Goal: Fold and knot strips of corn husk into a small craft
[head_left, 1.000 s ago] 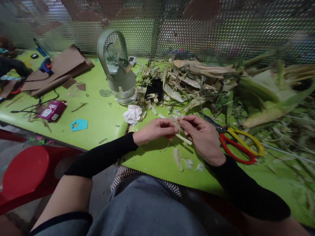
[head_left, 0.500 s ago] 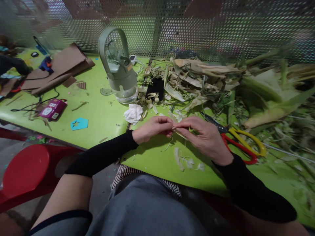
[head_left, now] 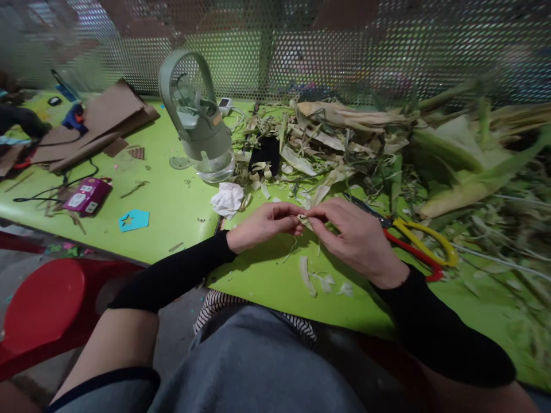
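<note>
Both hands meet over the near edge of the green table (head_left: pixel 172 201). The left hand (head_left: pixel 264 223) is curled nearly closed, thumb and fingertips pinched together on one end of a small pale strip (head_left: pixel 303 218) of husk. The right hand (head_left: pixel 353 238) comes in from the other side. Its thumb and forefinger nip the same strip right where the left hand's fingers end, and the other fingers are loosely bent and spread over the table. The two grips touch, so very little of the strip shows between them. It is held just above the tabletop, not lying on it, and a thin thread of fibre hangs down from it.

Under the hands lie a few pale scraps (head_left: pixel 306 274) on the green surface. Just beyond the right hand is a pair of scissors (head_left: pixel 419 249) with one red and one yellow handle, lying flat and untouched. A big heap of husks (head_left: pixel 344 137) fills the far right of the table. A crumpled tissue (head_left: pixel 228 199) sits near the left hand, and behind it stands a grey-green fan (head_left: pixel 193 115). Further left are a blue card (head_left: pixel 134 219), a pink box (head_left: pixel 84 196) and some cardboard (head_left: pixel 103 117), all well apart from the hands.
</note>
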A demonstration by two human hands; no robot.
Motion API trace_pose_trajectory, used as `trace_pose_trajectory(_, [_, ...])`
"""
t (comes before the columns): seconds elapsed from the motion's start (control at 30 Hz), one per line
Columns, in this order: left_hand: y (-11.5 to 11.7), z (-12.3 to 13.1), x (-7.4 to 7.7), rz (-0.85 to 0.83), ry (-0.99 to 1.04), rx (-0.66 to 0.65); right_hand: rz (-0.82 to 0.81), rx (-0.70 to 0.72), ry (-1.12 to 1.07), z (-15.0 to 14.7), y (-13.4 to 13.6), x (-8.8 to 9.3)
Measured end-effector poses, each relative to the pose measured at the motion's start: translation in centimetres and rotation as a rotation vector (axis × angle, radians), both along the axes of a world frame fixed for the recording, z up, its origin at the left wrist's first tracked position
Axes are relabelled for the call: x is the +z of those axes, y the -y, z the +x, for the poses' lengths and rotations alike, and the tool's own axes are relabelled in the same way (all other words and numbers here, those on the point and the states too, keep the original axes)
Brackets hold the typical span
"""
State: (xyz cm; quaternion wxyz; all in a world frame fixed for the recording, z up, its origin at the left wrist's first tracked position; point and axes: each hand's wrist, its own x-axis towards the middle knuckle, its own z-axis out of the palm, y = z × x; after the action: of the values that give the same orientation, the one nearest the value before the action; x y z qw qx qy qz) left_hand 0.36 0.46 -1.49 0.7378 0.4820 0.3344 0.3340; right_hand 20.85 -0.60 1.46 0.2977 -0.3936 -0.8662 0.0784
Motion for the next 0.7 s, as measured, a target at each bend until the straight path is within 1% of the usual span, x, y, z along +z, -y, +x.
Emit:
trace_pose_trajectory(0.13, [0.1, 0.0, -0.1, 0.006, 0.004, -0.002, 0.016, 0.023, 0.048, 0.2, -0.1, 0.0])
trace_pose_trajectory(0.27, [0.1, 0.1, -0.2, 0.038, -0.034, -0.005, 0.03, 0.039, 0.074, 0.2, -0.2, 0.0])
trace_pose_trajectory(0.53, [0.0, 0.6, -1.2, 0.164, -0.126, -0.042, 0.155, 0.079, 0.258, 0.4, 0.0, -0.2])
trace_pose_trajectory(0.63, [0.1, 0.6, -1.1, 0.193, -0.166, -0.034, 0.192, 0.102, 0.294, 0.6, -0.3, -0.4])
trace_pose_trajectory(0.7, [0.2, 0.6, -0.9, 0.225, -0.193, -0.025, 0.186, 0.105, 0.289, 0.7, -0.4, -0.4])
